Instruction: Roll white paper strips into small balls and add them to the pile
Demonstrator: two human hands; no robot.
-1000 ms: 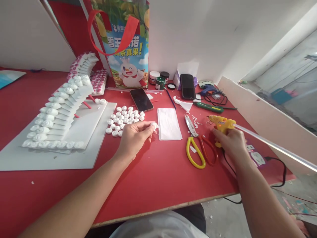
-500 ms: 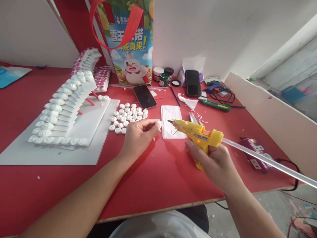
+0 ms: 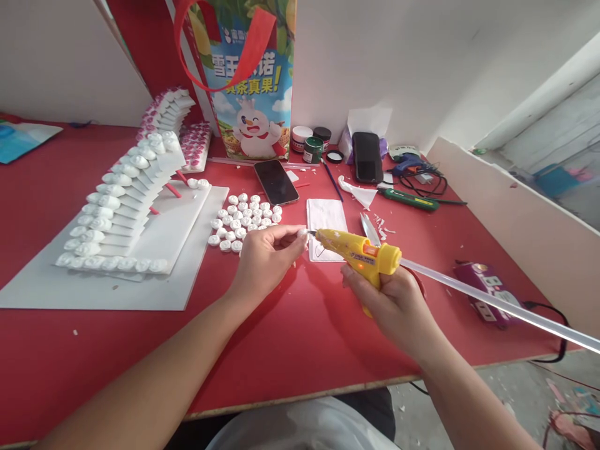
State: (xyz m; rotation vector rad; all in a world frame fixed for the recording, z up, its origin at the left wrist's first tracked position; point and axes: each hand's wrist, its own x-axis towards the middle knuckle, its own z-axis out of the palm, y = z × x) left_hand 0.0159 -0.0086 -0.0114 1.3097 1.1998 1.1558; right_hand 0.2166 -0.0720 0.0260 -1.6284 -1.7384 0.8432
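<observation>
Between thumb and fingertips, my left hand (image 3: pixel 265 259) pinches a small white rosette (image 3: pixel 302 232), mostly covered by the fingers. My right hand (image 3: pixel 398 300) is wrapped round the handle of a yellow hot glue gun (image 3: pixel 347 245). Its dark nozzle points left and meets the rosette, and a long clear glue stick (image 3: pixel 487 301) sticks out of its back end. Several more white rosettes (image 3: pixel 240 219) lie grouped just beyond my left hand. On the left stands a curved stepped white model (image 3: pixel 129 200) edged with the same rosettes, resting on a white board (image 3: pixel 159 297).
A folded white tissue (image 3: pixel 327 215) lies behind the nozzle, with scissors (image 3: pixel 369 230) beside it. Further back are a phone (image 3: pixel 276 182), paint jars (image 3: pixel 313 150), a green-handled tool (image 3: pixel 410 199) and a tall printed bag (image 3: pixel 253 94). A purple power box (image 3: pixel 487 294) sits at the right.
My right hand has brought the glue gun left, so its nozzle now meets the rosette. My left hand still holds the rosette in about the same place.
</observation>
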